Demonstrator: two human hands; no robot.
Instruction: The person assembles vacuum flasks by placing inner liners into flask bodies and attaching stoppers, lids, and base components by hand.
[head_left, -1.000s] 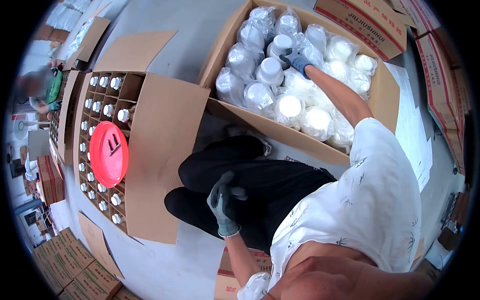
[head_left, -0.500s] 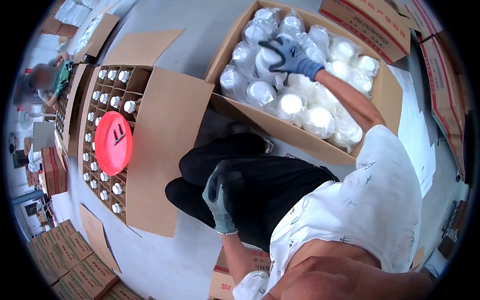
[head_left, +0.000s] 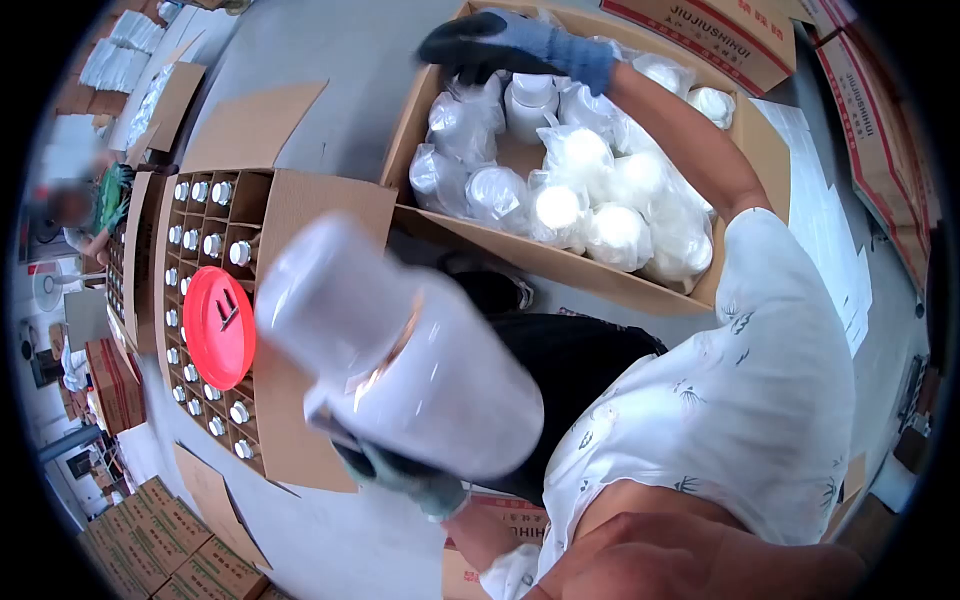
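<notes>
A large white bottle (head_left: 440, 370), blurred and tilted with its narrower end to the upper left, fills the middle of the view. My left hand (head_left: 405, 482), in a grey-green glove, grips it from below; part of that hand is hidden behind it. My right hand (head_left: 500, 48), in a blue and dark glove, is over the upper left edge of an open carton (head_left: 550, 258), fingers stretched out and holding nothing. Inside the carton stand white bottles, most in clear plastic bags (head_left: 495, 192). A white bottle (head_left: 531, 100) beneath my right hand looks unbagged.
On the left, a divided carton (head_left: 330, 215) holds white-capped bottles, with a red tray (head_left: 219, 328) on top containing small dark pieces. A co-worker (head_left: 85, 210) is beside another carton at far left. Closed cartons stand at lower left (head_left: 165, 545) and upper right (head_left: 710, 35).
My right hand has moved from the bottles to the upper left, over the carton's edge. A white bottle is now in my left hand, which held nothing before. Bare cardboard shows among the bagged bottles.
</notes>
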